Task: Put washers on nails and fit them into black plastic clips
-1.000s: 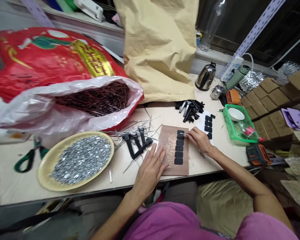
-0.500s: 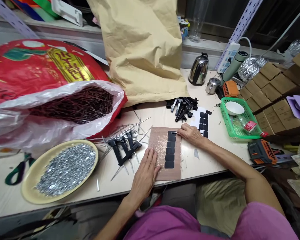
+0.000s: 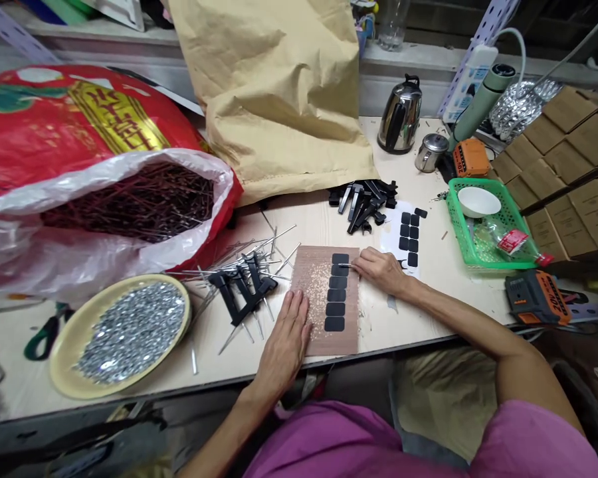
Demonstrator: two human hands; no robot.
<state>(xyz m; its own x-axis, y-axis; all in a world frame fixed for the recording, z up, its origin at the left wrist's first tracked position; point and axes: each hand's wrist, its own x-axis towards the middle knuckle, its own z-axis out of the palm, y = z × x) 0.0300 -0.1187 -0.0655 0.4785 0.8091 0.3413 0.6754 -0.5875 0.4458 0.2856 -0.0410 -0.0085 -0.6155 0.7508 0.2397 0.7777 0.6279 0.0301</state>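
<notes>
My left hand (image 3: 285,342) lies flat, fingers stretched, along the left edge of a brown wood-grain board (image 3: 311,262). Pale specks are scattered over the board's left and middle. A single column of black rounded pads (image 3: 335,309) runs down its right side. Between the fingertips of my right hand (image 3: 381,271) is a thin metal tool, apparently tweezers (image 3: 345,265), whose tip touches the upper pads. Right of the board, partly behind my right hand, a white sheet (image 3: 391,229) carries more black pads.
Black plastic clips (image 3: 361,206) lie behind the board. Metal rods (image 3: 259,255) and a black bracket (image 3: 239,299) are at its left, near a yellow bowl (image 3: 60,362) of silvery parts. A red bag (image 3: 179,126) holds dark rods. A green basket (image 3: 456,226) and kettle (image 3: 401,113) stand right.
The view has shifted slightly. The tweezers' tip has moved a little toward me, from the top pad to around the second one. My left hand stays on the board's edge.
</notes>
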